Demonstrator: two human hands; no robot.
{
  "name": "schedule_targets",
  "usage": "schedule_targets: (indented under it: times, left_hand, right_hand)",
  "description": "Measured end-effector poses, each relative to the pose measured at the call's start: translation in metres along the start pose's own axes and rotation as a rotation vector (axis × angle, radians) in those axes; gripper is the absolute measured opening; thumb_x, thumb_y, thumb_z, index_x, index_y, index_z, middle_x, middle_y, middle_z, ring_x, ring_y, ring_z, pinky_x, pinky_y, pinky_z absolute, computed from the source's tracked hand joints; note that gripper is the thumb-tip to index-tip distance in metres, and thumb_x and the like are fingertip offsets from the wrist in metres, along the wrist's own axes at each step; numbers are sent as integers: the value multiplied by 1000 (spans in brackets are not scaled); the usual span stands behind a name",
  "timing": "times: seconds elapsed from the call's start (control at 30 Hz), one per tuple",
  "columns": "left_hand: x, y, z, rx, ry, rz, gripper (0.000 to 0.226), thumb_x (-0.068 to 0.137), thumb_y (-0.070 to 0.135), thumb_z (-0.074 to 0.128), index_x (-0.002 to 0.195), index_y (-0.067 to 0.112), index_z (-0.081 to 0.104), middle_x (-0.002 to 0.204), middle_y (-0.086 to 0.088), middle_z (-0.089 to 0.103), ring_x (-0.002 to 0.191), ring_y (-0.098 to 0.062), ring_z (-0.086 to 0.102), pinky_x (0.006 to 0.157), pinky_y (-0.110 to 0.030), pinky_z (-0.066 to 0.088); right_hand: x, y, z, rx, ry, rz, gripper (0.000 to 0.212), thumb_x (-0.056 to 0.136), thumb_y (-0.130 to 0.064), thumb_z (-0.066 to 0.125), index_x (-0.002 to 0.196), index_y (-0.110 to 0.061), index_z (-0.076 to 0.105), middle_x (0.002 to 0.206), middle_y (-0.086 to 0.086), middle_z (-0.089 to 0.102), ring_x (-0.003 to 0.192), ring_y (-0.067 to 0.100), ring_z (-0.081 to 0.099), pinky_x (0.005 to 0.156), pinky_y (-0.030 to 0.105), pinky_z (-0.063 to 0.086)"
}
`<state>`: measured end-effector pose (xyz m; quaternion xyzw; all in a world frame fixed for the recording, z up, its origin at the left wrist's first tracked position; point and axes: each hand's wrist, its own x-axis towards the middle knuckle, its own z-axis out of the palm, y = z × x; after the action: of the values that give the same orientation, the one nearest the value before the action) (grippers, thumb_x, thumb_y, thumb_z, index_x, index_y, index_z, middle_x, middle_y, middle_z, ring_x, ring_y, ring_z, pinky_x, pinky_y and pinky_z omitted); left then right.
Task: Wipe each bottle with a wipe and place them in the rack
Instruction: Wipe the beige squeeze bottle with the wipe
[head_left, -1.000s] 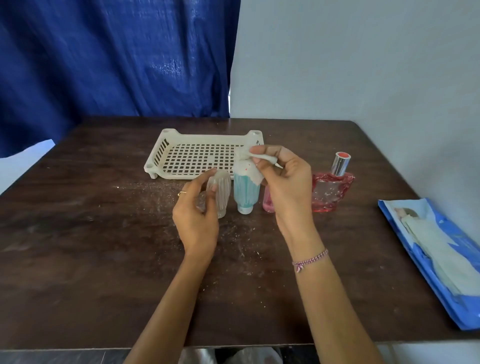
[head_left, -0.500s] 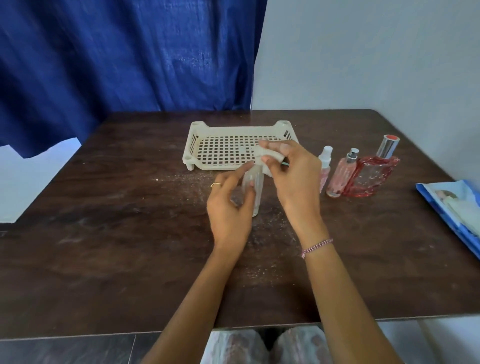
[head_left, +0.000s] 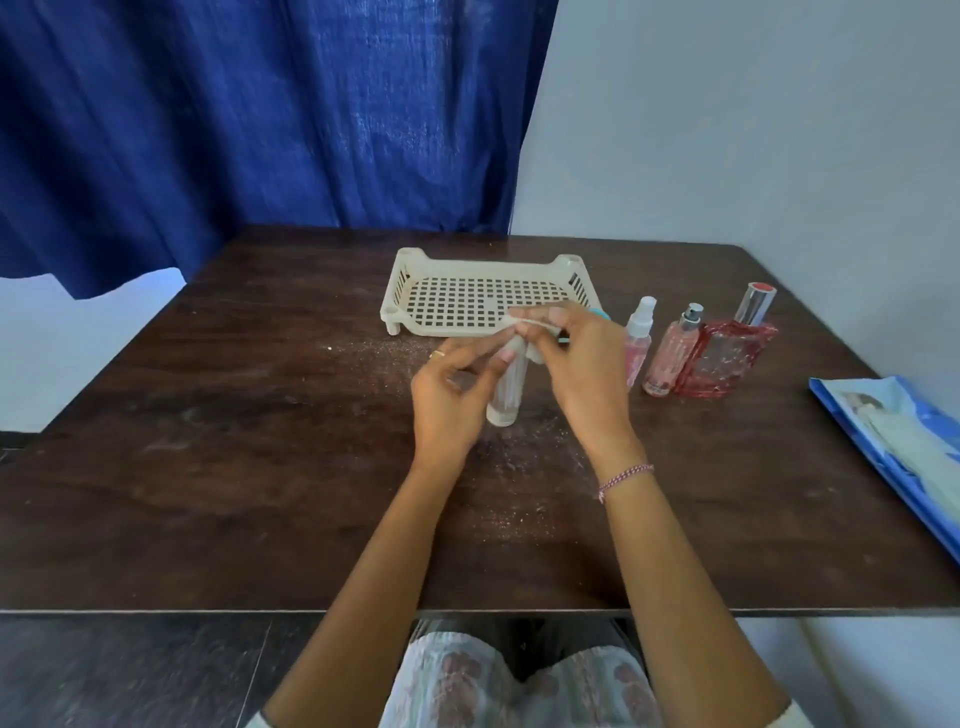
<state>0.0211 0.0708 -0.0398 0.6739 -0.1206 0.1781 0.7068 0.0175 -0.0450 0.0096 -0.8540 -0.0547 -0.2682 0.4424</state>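
A clear ribbed bottle (head_left: 506, 395) stands upright at the middle of the dark wooden table (head_left: 260, 467). My left hand (head_left: 452, 400) holds it from the left, thumb near its top. My right hand (head_left: 576, 364) pinches a white wipe (head_left: 524, 328) against the bottle's top. Just behind my hands lies the empty cream plastic rack (head_left: 483, 296). A teal bottle (head_left: 600, 313) is mostly hidden behind my right hand. To the right stand a small pink spray bottle (head_left: 638, 338), a taller pink bottle (head_left: 672, 353) and a square red perfume bottle (head_left: 727, 353).
A blue pack of wipes (head_left: 904, 441) lies open at the table's right edge. White crumbs speckle the table around the clear bottle. A blue curtain (head_left: 260, 130) hangs behind the table, with a pale wall at the right.
The view has shifted, so the teal bottle is now hidden behind my right hand. My right hand brought the wipe from the teal bottle onto the top of the clear bottle in my left hand.
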Motion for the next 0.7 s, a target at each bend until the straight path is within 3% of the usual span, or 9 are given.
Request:
schedule_targets:
  times: [0.17,0.3,0.4,0.53,0.7]
  left_hand:
    - [9,-4,-6,-213,-117,-107,28,81,-2,66,109,-3,65,100,2,72,101,-11,66,84,-22,51]
    - [14,-9,-9,-279,-243,-171,27,81,4,64,108,5,60,98,2,72,101,-14,65,86,-28,53]
    - [16,-11,-10,-295,-304,-177,25,82,11,65,105,12,59,105,-2,69,108,-19,61,95,-35,49]
    - [16,-12,-12,-306,-328,-210,26,80,15,63,106,15,55,106,-5,70,109,-22,61,96,-36,48]
    - [16,-12,-13,-306,-329,-240,30,82,15,66,106,17,48,107,-4,70,106,-21,62,93,-36,48]
  right_hand:
    - [0,2,-1,37,-60,17,18,90,-19,58,99,-12,71,97,-8,62,84,-6,53,80,-1,38]
    - [5,2,-4,63,-103,72,16,85,-17,64,99,-14,72,98,-5,66,81,-8,53,75,-4,36]
    - [7,0,-8,130,-121,137,17,84,-15,66,100,-18,72,105,-5,67,90,-2,57,75,-1,41]
    - [9,-1,-10,113,-169,164,23,86,-14,64,108,-17,69,118,-3,63,97,-2,50,71,-5,36]
    - [12,-3,-13,25,-233,157,26,90,-14,59,115,-13,65,127,1,58,118,13,50,93,16,36]
